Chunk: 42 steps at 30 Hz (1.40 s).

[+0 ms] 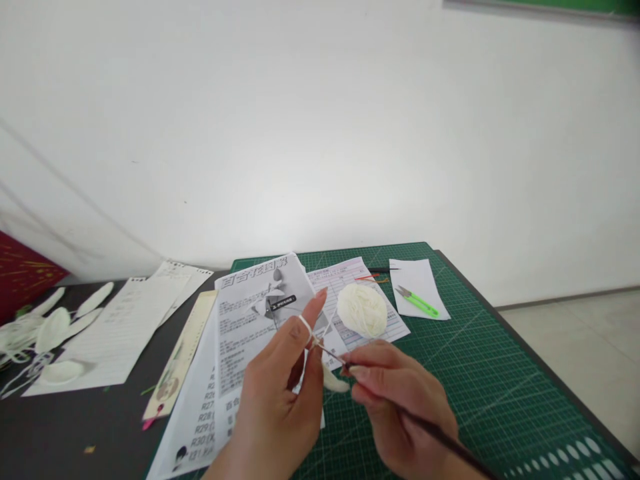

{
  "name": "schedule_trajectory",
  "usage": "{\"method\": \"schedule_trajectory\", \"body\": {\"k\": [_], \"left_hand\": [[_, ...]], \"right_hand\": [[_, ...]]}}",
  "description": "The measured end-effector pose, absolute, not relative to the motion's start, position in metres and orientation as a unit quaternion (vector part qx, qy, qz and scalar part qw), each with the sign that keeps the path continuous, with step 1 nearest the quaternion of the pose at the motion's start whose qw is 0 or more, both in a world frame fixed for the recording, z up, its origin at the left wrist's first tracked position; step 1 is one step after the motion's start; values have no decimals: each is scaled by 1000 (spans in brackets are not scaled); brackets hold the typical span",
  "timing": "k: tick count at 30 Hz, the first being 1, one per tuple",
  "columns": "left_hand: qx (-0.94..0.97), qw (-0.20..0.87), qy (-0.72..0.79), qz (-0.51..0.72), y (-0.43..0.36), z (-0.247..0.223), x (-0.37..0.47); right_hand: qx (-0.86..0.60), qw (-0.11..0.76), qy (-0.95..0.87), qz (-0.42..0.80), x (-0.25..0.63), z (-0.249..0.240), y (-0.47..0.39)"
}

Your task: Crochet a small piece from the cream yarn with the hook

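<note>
My left hand (285,380) is closed in a pinch on a small white crochet piece (334,381), part of which hangs below the fingers. White yarn loops round its raised index finger. In my right hand (400,407) is a crochet hook (425,425) with a dark handle, its thin metal tip reaching the stitches at my left fingertips. A ball of white yarn (363,311) rests on a printed form (345,270) just beyond my hands. The fingers hide much of the crochet piece.
Under my hands lie a green cutting mat (480,387) and a printed pattern sheet (240,320). Green thread snips (420,303) lie on white paper at right. At left are a ruler-like bookmark (185,353), lined sheets (125,327) and several white crocheted petals (53,330).
</note>
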<state>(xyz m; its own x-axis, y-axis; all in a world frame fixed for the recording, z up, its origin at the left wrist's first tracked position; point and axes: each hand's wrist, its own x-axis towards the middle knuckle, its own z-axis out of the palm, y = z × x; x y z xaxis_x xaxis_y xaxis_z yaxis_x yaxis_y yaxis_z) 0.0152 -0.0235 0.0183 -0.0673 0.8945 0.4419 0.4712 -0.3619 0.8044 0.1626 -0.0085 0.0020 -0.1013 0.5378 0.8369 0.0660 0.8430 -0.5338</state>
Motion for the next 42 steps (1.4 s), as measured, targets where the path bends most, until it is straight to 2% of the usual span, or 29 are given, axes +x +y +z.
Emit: {"method": "schedule_trajectory", "body": {"k": [3, 6, 8, 13, 17, 20, 26, 34, 42], "left_hand": [[694, 177, 538, 444, -22, 18, 12], [696, 157, 558, 424, -22, 19, 11], [681, 168, 566, 434, -21, 19, 13], [576, 272, 574, 515, -19, 28, 20], [531, 320, 565, 545, -20, 35, 21], [533, 325, 548, 557, -22, 32, 21], [575, 252, 520, 579, -24, 20, 21], [489, 399, 507, 587, -25, 28, 20], [503, 374, 513, 586, -26, 31, 20]], "right_hand": [[-159, 575, -802, 15, 162, 2, -6], [-140, 537, -830, -52, 162, 2, -4], [-137, 546, -826, -16, 163, 1, -3], [-215, 635, -700, 248, 162, -7, -1], [-205, 686, -569, 405, 156, -12, 1], [-179, 692, -504, 485, 152, -13, 2], [-175, 690, -501, 492, 154, -13, -2], [-158, 693, -426, 559, 152, -6, 1], [-177, 691, -473, 518, 154, -8, -3]]}}
